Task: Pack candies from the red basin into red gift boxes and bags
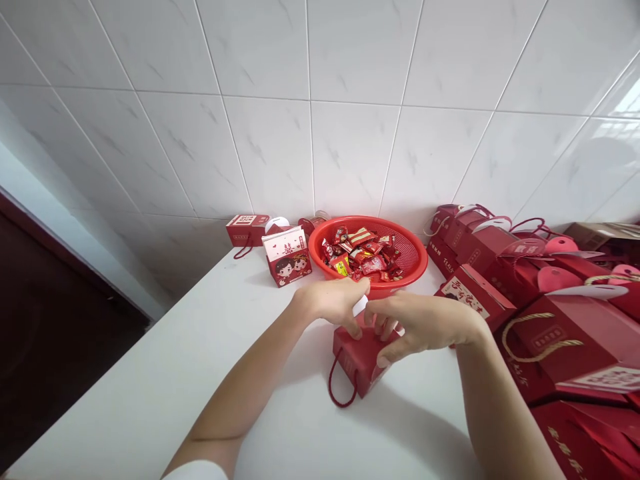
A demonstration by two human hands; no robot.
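Observation:
A small red gift box [357, 357] lies on the white table with its dark red cord handle [336, 390] hanging toward me. My left hand [337, 303] grips the box's far end, its thumb bent down onto the red top and a white flap [360, 305] beside its fingers. From the right, my right hand [420, 323] has curled fingers over the box, with the thumb against its near right side. Parts of the fingers of both hands are hidden behind the box and flap. Just beyond is a red plastic basket [417, 270] holding wrapped candies [367, 257].
Left of the basket stand an upright red-and-white box [287, 257] and another red box [245, 230] near the tiled wall [265, 153]. Many red gift boxes [575, 333] with cord handles pile up along the right side. The table edge [120, 357] runs along the left.

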